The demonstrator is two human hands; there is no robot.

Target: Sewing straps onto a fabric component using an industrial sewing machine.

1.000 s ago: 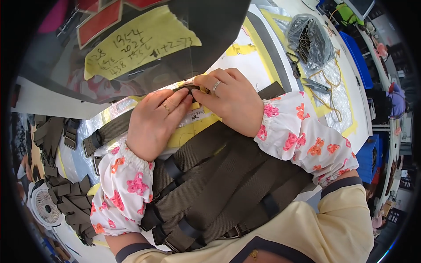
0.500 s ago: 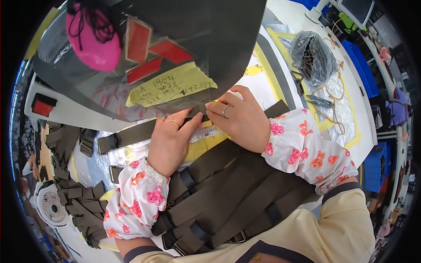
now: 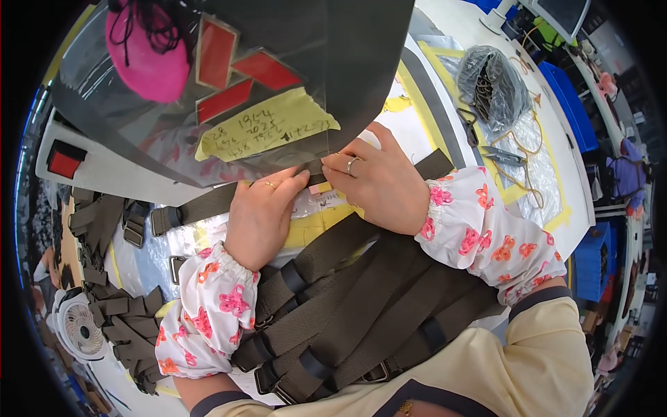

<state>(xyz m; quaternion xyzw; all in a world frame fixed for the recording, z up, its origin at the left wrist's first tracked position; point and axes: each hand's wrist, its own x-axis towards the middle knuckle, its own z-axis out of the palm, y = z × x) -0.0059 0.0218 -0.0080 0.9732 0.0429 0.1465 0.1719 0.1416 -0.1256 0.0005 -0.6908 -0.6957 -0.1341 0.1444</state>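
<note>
A dark olive webbing strap [image 3: 207,207] with a metal buckle at its left end lies across the work surface, passing beneath a dark machine housing [image 3: 354,62] bearing red pieces, a pink object and a taped yellow note. My left hand [image 3: 258,221] presses the strap with thumb and fingers beside the housing's lower edge, some fingertips partly hidden. My right hand [image 3: 379,184] grips the same strap just to the right, fingers bent against it. Under both hands are yellow taped patches [image 3: 313,226]. A large bundle of similar straps [image 3: 361,299] with loops and buckles lies nearest my body.
Loose straps [image 3: 132,333] and a white fan [image 3: 76,323] are at the left, with a person's arm behind. At the right lie a bag of hardware [image 3: 493,87], scissors [image 3: 467,128], pliers [image 3: 506,157], cord and blue bins [image 3: 566,104].
The view has shifted, showing more of the housing's top than one second ago. Both hands stay on the strap; since half a second ago they sit slightly higher in the picture, like the surroundings.
</note>
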